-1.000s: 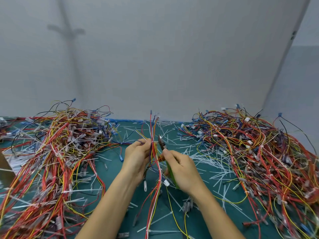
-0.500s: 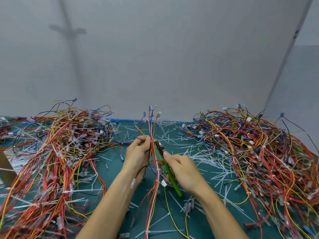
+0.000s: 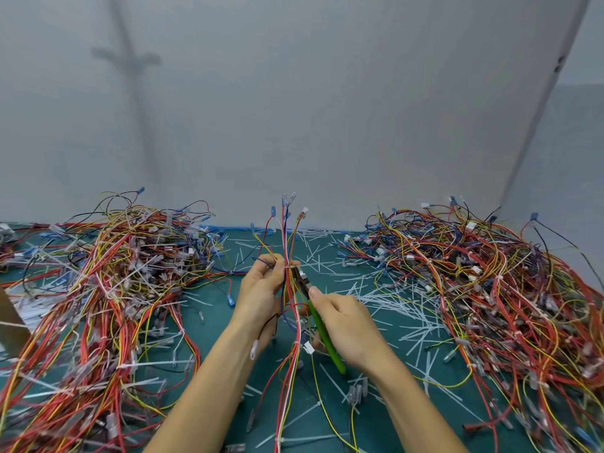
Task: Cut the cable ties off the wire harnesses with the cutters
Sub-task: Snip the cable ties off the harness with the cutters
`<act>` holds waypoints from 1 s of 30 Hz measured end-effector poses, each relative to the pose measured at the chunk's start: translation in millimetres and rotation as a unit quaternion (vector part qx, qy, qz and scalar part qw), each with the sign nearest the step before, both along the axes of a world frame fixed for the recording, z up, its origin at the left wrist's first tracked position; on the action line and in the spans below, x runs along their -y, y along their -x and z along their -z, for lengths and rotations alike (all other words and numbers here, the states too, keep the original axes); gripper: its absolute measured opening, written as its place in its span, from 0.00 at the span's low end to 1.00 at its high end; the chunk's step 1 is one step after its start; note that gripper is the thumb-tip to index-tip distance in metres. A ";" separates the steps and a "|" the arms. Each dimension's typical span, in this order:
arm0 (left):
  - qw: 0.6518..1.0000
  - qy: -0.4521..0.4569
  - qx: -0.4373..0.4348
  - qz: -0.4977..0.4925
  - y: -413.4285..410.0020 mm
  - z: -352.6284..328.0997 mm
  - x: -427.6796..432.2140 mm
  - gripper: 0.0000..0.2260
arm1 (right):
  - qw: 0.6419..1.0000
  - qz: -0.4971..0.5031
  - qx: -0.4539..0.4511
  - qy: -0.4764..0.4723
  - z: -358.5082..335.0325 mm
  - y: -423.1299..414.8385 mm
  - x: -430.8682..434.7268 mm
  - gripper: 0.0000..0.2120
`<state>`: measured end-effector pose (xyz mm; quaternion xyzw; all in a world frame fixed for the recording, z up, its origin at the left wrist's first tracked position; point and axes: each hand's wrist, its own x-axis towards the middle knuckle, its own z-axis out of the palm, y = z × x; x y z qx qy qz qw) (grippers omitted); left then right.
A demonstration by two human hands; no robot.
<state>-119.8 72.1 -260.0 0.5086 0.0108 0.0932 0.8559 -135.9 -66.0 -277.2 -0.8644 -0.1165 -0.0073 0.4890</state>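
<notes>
Having been edged inward, the cutters [image 3: 323, 335] gripped by the right hand [image 3: 349, 325] now touch the harness [image 3: 289, 250] pinched upright by the left hand [image 3: 260, 289], so a tie cut seems imminent.

No text, number, brand or sign can be read anywhere; green handles of the cutters [image 3: 335, 358] show no legible mark; the white plug [image 3: 308, 347] on the held wire harness [image 3: 287, 282] is too small to tell any print; same for the left pile [image 3: 114, 273] and right pile [image 3: 474, 273], blurred.
</notes>
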 end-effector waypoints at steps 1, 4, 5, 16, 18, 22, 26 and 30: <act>1.000 0.008 0.001 0.005 0.3 -0.1 0.2 0.07 | 1.000 0.004 0.006 0.003 0.7 0.1 -0.2 0.25; 1.000 0.022 0.001 0.017 0.4 0.5 -0.2 0.06 | 0.999 0.015 0.027 0.014 2.6 0.2 -0.4 0.25; 1.000 0.019 0.001 0.021 0.1 0.8 -0.3 0.05 | 0.999 0.016 0.035 0.017 2.5 0.6 -0.4 0.25; 0.999 0.020 0.024 0.017 -2.1 3.3 1.3 0.06 | 0.997 0.015 0.072 0.020 2.2 3.2 -4.5 0.27; 0.999 0.024 0.026 0.015 -2.1 4.0 1.9 0.06 | 0.998 0.009 0.061 0.012 3.6 3.7 -4.8 0.28; 0.999 0.022 0.028 0.020 -2.8 6.1 1.4 0.06 | 0.998 0.009 0.059 0.006 3.1 4.2 -5.2 0.29; 0.999 0.026 0.023 0.022 -3.3 6.5 1.3 0.05 | 0.998 0.013 0.066 0.001 3.6 3.5 -7.0 0.28; 1.000 -0.004 -0.001 -0.003 -4.5 8.8 1.5 0.05 | 0.996 0.042 0.070 -0.041 3.3 2.0 -6.1 0.28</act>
